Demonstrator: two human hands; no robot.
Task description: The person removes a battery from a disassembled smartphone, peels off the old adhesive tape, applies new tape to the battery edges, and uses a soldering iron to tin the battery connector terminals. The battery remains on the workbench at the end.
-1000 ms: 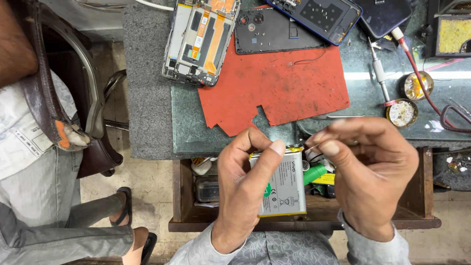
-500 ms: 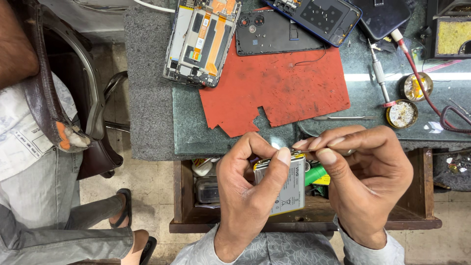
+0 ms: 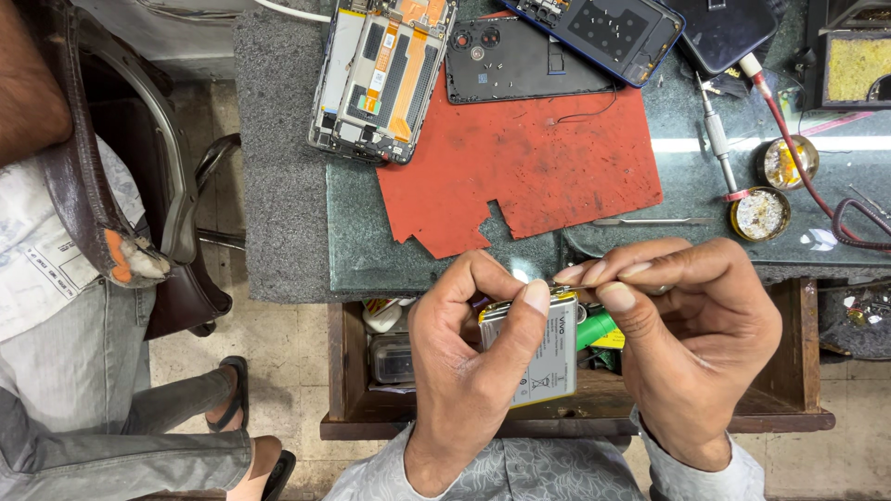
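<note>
A person's left hand [image 3: 473, 371] grips a flat silver phone battery [image 3: 536, 351] by its long sides, thumb along one side and forefinger curled over the top, holding it upright above an open wooden drawer [image 3: 575, 408] below the counter's near edge. The right hand [image 3: 691, 343] is closed narrow, thumb and fingertips pinched at the battery's top corner, apparently on a small tab or connector there; the part itself is too small to make out. The step looks like work on the battery's connector end, which calls for a steady grip below and a fine, light pinch above.

The battery is a thin pale slab with a printed grey label facing up and rounded edges, unswollen as far as can be seen.

On the counter [image 3: 371, 250], a red mat [image 3: 520, 167] lies toward the middle. An opened phone frame [image 3: 380, 74] sits at the far edge, with a dark back cover [image 3: 520, 60] and a blue-rimmed phone shell [image 3: 613, 32] beside it. A screwdriver [image 3: 716, 139], tweezers [image 3: 650, 222] and two small round tins [image 3: 761, 211] lie toward the right. Another person sits at the left.
</note>
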